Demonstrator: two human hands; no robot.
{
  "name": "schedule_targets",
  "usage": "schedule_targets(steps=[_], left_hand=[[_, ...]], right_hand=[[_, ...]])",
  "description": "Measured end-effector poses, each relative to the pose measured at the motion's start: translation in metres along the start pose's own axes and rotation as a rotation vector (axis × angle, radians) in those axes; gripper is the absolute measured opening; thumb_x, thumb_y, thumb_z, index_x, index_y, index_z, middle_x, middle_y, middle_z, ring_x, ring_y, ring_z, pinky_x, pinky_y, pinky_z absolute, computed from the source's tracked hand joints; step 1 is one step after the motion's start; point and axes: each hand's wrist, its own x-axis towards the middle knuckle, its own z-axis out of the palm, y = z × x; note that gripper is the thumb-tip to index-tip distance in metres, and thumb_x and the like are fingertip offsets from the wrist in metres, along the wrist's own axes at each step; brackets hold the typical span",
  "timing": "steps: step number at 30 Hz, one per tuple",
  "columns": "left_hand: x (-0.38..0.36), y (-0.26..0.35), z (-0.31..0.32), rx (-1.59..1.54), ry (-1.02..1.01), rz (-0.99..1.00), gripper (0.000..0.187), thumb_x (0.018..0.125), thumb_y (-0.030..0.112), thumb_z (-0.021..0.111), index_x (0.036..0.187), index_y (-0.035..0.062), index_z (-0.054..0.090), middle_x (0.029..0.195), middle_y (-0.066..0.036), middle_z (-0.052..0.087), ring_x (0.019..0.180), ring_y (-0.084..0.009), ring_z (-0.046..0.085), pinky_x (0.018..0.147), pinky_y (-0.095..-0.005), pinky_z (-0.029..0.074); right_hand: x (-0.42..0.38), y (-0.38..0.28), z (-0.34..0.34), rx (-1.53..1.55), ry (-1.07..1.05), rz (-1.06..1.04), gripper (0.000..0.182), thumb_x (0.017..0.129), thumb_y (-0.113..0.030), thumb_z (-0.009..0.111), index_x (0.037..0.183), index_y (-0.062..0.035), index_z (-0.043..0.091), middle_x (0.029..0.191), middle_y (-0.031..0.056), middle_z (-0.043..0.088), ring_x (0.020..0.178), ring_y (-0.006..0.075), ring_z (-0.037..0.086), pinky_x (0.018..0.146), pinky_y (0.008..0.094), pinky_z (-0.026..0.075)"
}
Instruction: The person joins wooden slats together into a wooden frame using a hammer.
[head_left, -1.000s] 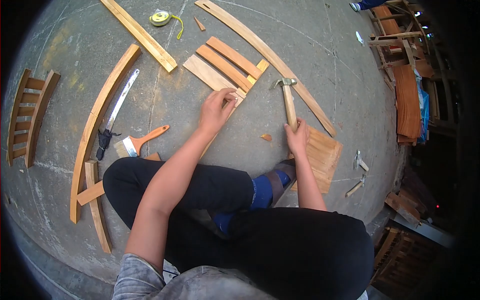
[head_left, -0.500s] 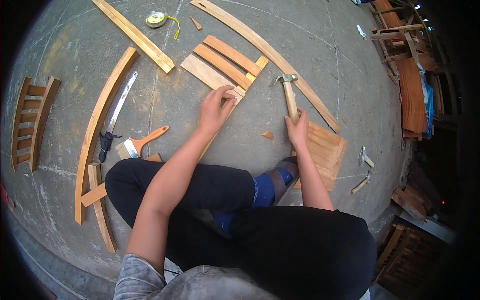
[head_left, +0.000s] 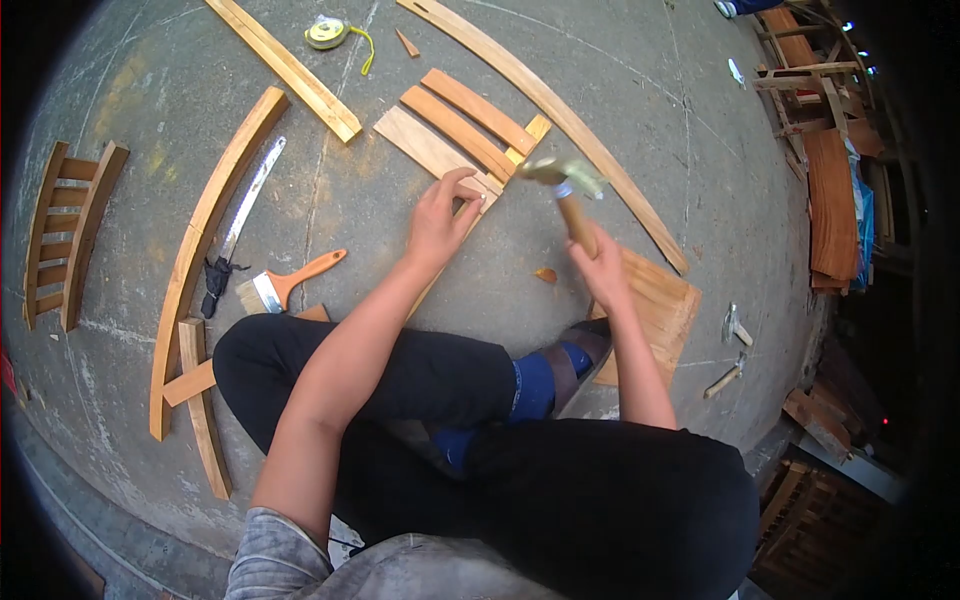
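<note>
Right hand (head_left: pixel 600 268) closed round hammer (head_left: pixel 568 195) handle, head blurred, raised above slat assembly (head_left: pixel 455 125) on concrete floor (head_left: pixel 620 60). Left hand (head_left: pixel 440 222) steadies near end of slats, fingers (head_left: pixel 462 180) pinched at strike point — nail itself too small to tell. Judgement: keep blows short and square, fingertips low. Wood chip (head_left: pixel 545 274), board (head_left: pixel 655 310) beside right hand; brush (head_left: pixel 290 282), saw (head_left: pixel 240 225), curved rail (head_left: pixel 205 240) lie left — clear of swing.

Grey concrete floor (head_left: pixel 120 90); daylight
</note>
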Motion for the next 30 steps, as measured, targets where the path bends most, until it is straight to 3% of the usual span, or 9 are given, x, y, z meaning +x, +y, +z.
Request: schedule_targets(steps=[3, 4, 8, 14, 26, 30], left_hand=[[0.002, 0.001, 0.001, 0.004, 0.012, 0.017, 0.045, 0.094, 0.014, 0.083, 0.134, 0.0103, 0.062, 0.099, -0.007, 0.08, 0.102, -0.0316, 0.076, 0.089, -0.0423, 0.058], [0.0, 0.0, 0.001, 0.007, 0.014, 0.022, 0.045, 0.094, 0.013, 0.083, 0.134, 0.0104, 0.062, 0.099, -0.007, 0.08, 0.102, -0.0319, 0.076, 0.089, -0.0424, 0.058], [0.0, 0.0, 0.003, -0.013, 0.01, -0.005, 0.047, 0.092, 0.01, 0.084, 0.133, 0.0105, 0.062, 0.098, -0.008, 0.08, 0.101, -0.0316, 0.076, 0.089, -0.0425, 0.058], [0.0, 0.002, 0.0, -0.041, -0.007, -0.022, 0.05, 0.089, 0.001, 0.081, 0.134, 0.0103, 0.062, 0.1, -0.01, 0.078, 0.102, -0.0292, 0.076, 0.09, -0.0415, 0.058], [-0.001, 0.0, 0.001, 0.005, -0.009, -0.025, 0.049, 0.09, 0.005, 0.082, 0.134, 0.0105, 0.061, 0.1, -0.009, 0.078, 0.103, -0.03, 0.075, 0.091, -0.0417, 0.058], [-0.001, 0.0, 0.001, -0.009, 0.0, -0.002, 0.047, 0.092, 0.007, 0.08, 0.134, 0.0112, 0.059, 0.098, -0.006, 0.078, 0.103, -0.0333, 0.072, 0.09, -0.0458, 0.056]], right_hand=[[-0.006, -0.016, 0.012, -0.108, -0.075, 0.027, 0.031, 0.095, -0.032, 0.072, 0.111, -0.0056, 0.068, 0.081, 0.0196, 0.07, 0.079, 0.036, 0.073, 0.076, 0.0459, 0.055], [-0.008, -0.028, 0.012, -0.101, -0.104, 0.053, 0.034, 0.094, -0.033, 0.072, 0.113, -0.0057, 0.068, 0.08, 0.0242, 0.07, 0.078, 0.0428, 0.073, 0.074, 0.0488, 0.055], [-0.015, -0.026, 0.017, -0.186, -0.077, 0.01, 0.034, 0.093, -0.033, 0.071, 0.114, -0.0074, 0.067, 0.085, 0.0258, 0.072, 0.085, 0.0485, 0.072, 0.077, 0.0538, 0.055], [-0.02, -0.032, 0.018, -0.22, -0.115, -0.007, 0.033, 0.091, -0.033, 0.071, 0.116, -0.0102, 0.067, 0.089, 0.0236, 0.073, 0.09, 0.0473, 0.072, 0.079, 0.0546, 0.055], [-0.021, -0.036, 0.021, -0.222, -0.115, 0.037, 0.034, 0.093, -0.035, 0.07, 0.118, -0.0107, 0.067, 0.095, 0.023, 0.075, 0.094, 0.0457, 0.073, 0.084, 0.0537, 0.055], [-0.023, -0.032, 0.025, -0.236, -0.064, 0.025, 0.034, 0.094, -0.035, 0.07, 0.118, -0.0109, 0.068, 0.096, 0.0233, 0.075, 0.094, 0.0462, 0.073, 0.084, 0.0538, 0.056]])
